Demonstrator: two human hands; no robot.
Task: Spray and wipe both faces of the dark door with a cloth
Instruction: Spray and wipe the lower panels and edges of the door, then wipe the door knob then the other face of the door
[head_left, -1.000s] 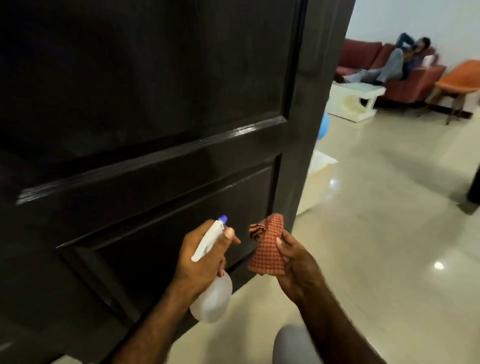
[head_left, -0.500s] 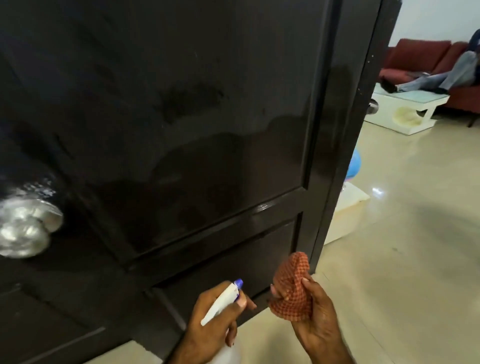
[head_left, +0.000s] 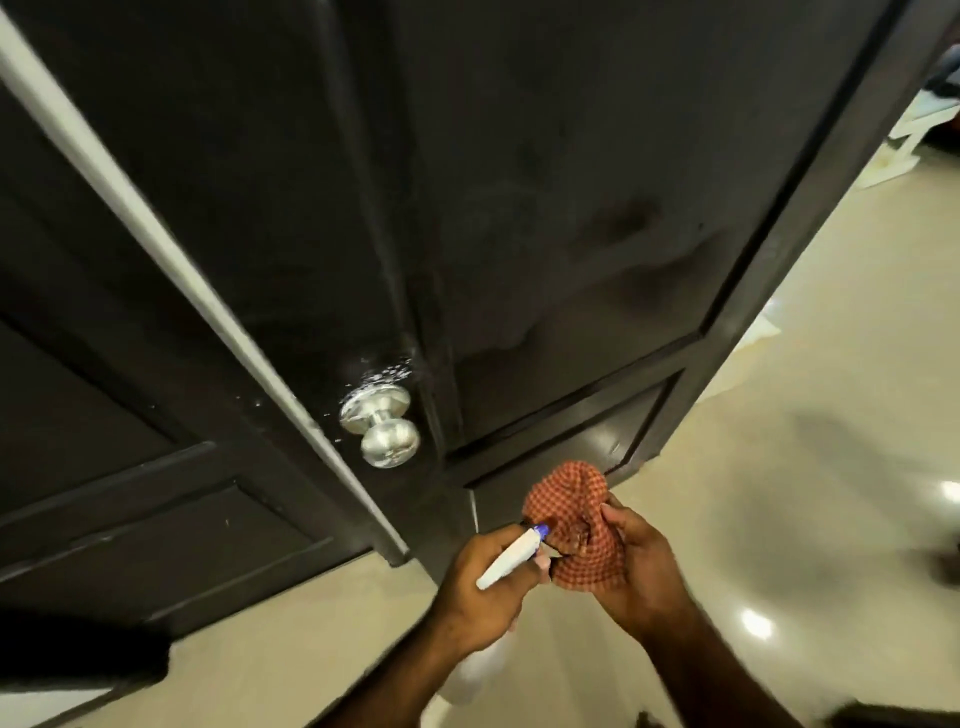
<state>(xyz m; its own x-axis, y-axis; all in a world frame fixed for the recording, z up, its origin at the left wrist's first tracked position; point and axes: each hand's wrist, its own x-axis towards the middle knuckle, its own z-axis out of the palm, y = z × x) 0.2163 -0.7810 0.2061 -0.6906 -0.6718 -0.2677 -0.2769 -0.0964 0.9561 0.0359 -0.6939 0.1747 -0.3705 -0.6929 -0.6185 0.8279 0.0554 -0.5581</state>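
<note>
Down by the door's lower rail, the left hand (head_left: 485, 577) grips the spray bottle (head_left: 511, 557), nozzle aimed up-right; the right hand (head_left: 636, 558) bunches the checked cloth (head_left: 576, 525) just beside it. Above both rises the dark door (head_left: 571, 208), long axis upright, with droplets by its silver knob (head_left: 382, 423), and I'd judge the cloth hand nearer that panel.

Indoor living space, likely a home. Dark panelled door (head_left: 545, 218) with a round silver knob (head_left: 383, 427), droplets around it. Glossy cream tiled floor (head_left: 779, 467) reflecting ceiling lights. Through the opening at far right, part of a white low table (head_left: 914, 140), blurred.
</note>
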